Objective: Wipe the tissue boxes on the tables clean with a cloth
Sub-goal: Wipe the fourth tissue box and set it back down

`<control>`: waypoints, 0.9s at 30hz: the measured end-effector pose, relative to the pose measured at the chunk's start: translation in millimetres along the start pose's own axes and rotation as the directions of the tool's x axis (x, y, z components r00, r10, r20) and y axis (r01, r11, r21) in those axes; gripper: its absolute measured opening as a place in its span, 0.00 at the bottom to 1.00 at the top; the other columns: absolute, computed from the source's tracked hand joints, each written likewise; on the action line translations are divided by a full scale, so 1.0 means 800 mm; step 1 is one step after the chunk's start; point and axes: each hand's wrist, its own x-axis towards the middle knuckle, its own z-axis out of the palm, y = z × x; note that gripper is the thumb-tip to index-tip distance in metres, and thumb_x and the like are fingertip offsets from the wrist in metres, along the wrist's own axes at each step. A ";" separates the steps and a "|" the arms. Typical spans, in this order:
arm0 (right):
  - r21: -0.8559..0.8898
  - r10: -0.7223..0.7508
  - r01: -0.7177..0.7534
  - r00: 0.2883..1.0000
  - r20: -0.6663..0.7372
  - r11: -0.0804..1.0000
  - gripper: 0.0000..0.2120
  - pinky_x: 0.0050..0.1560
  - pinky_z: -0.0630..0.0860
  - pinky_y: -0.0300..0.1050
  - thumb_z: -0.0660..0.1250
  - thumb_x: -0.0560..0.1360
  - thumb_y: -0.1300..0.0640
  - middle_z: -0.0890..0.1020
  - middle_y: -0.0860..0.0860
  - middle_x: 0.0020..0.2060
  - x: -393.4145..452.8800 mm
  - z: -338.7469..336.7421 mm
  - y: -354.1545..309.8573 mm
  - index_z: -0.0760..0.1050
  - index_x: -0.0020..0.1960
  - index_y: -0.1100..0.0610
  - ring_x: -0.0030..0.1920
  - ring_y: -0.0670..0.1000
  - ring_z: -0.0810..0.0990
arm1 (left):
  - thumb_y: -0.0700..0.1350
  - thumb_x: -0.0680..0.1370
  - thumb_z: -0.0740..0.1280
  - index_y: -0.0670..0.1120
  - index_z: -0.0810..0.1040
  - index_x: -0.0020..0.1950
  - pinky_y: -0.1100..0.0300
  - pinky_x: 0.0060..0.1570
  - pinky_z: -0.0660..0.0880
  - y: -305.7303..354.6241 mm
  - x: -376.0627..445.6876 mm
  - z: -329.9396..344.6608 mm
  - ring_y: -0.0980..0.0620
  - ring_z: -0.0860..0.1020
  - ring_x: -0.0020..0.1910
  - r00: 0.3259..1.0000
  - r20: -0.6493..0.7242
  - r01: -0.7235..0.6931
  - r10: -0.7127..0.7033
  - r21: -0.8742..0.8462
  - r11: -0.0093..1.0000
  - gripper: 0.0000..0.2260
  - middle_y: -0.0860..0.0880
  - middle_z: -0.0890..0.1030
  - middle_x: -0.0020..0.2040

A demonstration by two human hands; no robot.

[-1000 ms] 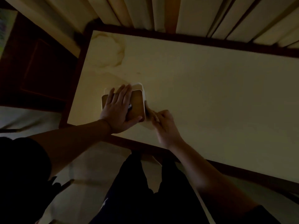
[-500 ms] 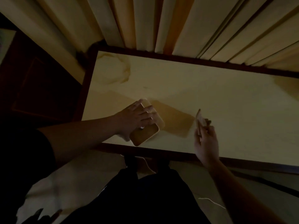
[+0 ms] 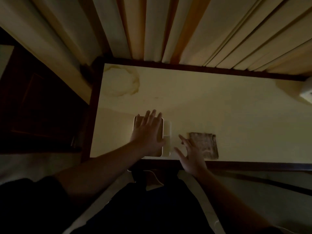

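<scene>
The room was dim, and the tissue box [image 3: 166, 137] sat at the near edge of the pale surface [image 3: 228, 115], toward its left end. It was white with a wooden top. The person's left hand [image 3: 148, 134] lay flat across that top, fingers straight and slightly spread, their tips reaching past the box's far edge. Nothing was gripped; the palm simply pressed down on the lid.

Just right of the tissue box, the right hand [image 3: 192, 155] hovered over the surface's near edge with its fingers fanned wide apart, holding nothing. I could not tell whether it touched the surface. Right of the box, beyond that hand, the cloth [image 3: 205, 144] lay flat and square on the surface, a brownish, textured patch, partly overlapped by the fingers.

Farther from the tissue box, toward the back left corner, a ring-shaped stain [image 3: 121, 81] marked the surface. Long pleated curtains [image 3: 168, 27] hung behind it. A small pale object [image 3: 306, 94] showed far right of the box, too cropped to identify.
</scene>
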 end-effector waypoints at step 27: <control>-0.398 -0.353 0.317 0.935 -0.019 0.861 0.45 0.70 0.64 0.53 0.58 0.75 0.24 0.63 0.40 0.82 -0.007 -0.013 -0.165 0.57 0.85 0.46 0.76 0.52 0.63 | 0.61 0.83 0.61 0.49 0.40 0.85 0.45 0.81 0.55 -0.121 -0.050 0.009 0.48 0.49 0.83 0.989 -0.144 -0.050 -0.015 -0.438 0.897 0.40 0.48 0.47 0.86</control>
